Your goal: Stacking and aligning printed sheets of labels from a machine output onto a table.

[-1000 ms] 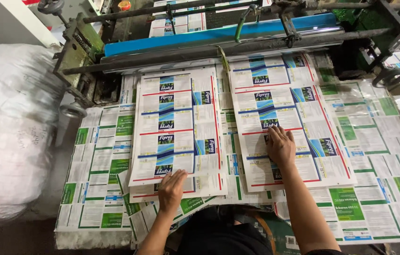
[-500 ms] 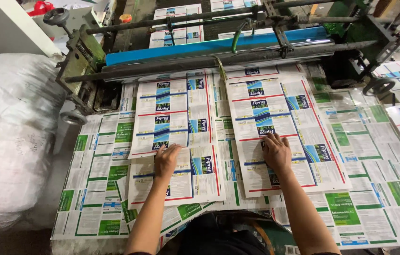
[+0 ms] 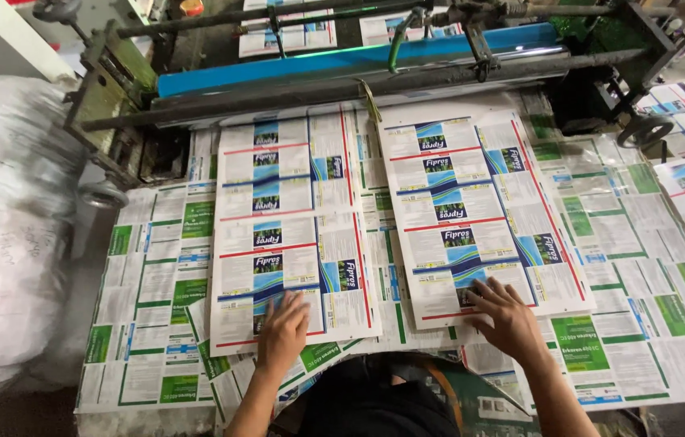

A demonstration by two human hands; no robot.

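Observation:
Two stacks of glossy printed sheets with blue, white and red label panels lie side by side on a table below a machine. My left hand [image 3: 284, 324] rests flat, fingers spread, on the near edge of the left stack [image 3: 290, 218]. My right hand [image 3: 506, 317] presses flat on the near edge of the right stack [image 3: 472, 202]. Neither hand grips anything.
Green-and-white printed sheets [image 3: 156, 291] cover the table under and around both stacks. The machine's blue bar [image 3: 359, 61] and dark rollers run across the back. A large white sack [image 3: 2, 226] stands at the left; a handwheel [image 3: 642, 129] at the right.
Both hands slid toward me along the stacks, and the view shifted so the stacks sit lower and closer. The stacks look slightly squared up.

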